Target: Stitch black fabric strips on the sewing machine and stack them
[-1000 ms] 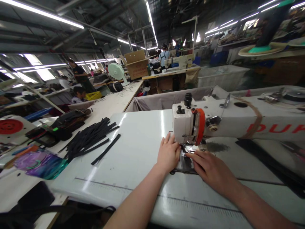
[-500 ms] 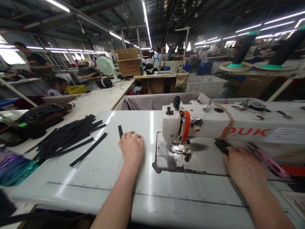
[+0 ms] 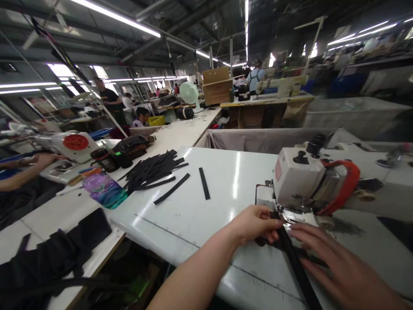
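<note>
My left hand (image 3: 258, 224) pinches a long black strap (image 3: 295, 262) between thumb and fingers, right in front of the presser foot (image 3: 292, 216) of a white sewing machine (image 3: 298, 176). The strap runs from there down toward the bottom edge of the view. On its other side lies my right hand (image 3: 335, 258), fingers stretched out, beside the strap and over some dark material that it partly hides. A short black strip (image 3: 204, 184) rests alone on the pale machine table (image 3: 222, 219). Farther left is a heap of similar black strips (image 3: 155, 167).
A purple and teal bottle (image 3: 105, 189) stands at the table's left edge. Black fabric pieces (image 3: 61, 249) lie on the lower left bench. A co-worker's arm (image 3: 29, 172) reaches to another sewing machine (image 3: 72, 142). Behind are a green fan (image 3: 189, 93) and a cardboard box (image 3: 217, 86).
My left hand has left the short strip and moved right to the presser foot. My right hand has come left from beyond the needle. A long strap is now between them; the view has turned left.
</note>
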Motion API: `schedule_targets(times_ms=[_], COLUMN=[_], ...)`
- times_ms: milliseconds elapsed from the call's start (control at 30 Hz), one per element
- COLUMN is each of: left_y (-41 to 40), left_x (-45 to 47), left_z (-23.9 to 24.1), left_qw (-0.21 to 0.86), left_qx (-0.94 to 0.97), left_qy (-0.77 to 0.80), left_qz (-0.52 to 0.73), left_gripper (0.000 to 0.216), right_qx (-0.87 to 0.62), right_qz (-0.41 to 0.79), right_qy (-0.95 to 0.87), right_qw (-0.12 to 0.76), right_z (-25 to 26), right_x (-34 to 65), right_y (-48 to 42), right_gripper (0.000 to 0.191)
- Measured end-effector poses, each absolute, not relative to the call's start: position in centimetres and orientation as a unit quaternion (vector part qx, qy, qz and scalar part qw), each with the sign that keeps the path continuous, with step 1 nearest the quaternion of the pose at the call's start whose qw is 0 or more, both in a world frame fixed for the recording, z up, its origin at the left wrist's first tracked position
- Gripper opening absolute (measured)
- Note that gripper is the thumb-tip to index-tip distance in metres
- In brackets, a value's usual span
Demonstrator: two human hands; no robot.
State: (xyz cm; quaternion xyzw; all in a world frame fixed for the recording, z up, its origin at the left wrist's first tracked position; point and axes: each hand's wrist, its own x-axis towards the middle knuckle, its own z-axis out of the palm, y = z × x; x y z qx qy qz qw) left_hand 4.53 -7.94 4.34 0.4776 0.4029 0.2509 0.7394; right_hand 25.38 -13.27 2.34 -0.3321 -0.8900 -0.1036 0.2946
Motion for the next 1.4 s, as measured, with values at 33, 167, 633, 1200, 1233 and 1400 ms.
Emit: schedule_targets(times_ms=[33,167,633,1200,1233,1400], left_y=[-7.9,-8.3,-9.1,-9.0,-9.0,-8.8], left_x=[4.5,5.5,5.9,6.3,6.4,6.7], left_z=[4.2,3.4,2.4,2.7,2.6,2.5], left_qw=[0.72,0.489,0.144,0.189,0.191,0.194], left_qx=[0.495,0.637,0.846,0.83,0.828,0.824], left_qy=[0.42,0.522,0.46,0.46,0.464,0.477], left_qz=[0.245,0.286,0.227,0.253,0.252,0.237], left_gripper=[0.013,0.027,0.019,0.025,0.027,0.031], right_qx=[-0.305,-0.263,-0.308,-0.342,-0.342,-0.35], right_qz=[-0.128,-0.195,-0.209,-0.176,-0.176,-0.159], right_qy=[-0.901,-0.914,-0.9,-0.887,-0.887,-0.886], right_qw=[0.28,0.241,0.228,0.256,0.255,0.259], right_z=[2.6,2.3,1.0,0.7,0.9,1.1], right_x=[24.9,23.5,23.6,23.4,23.3,23.1], right_y=[-13.1,-13.5,-13.8,-13.8,-13.8,-13.6], right_gripper=[0.035,0.045,0.041,0.034,0.033,0.031])
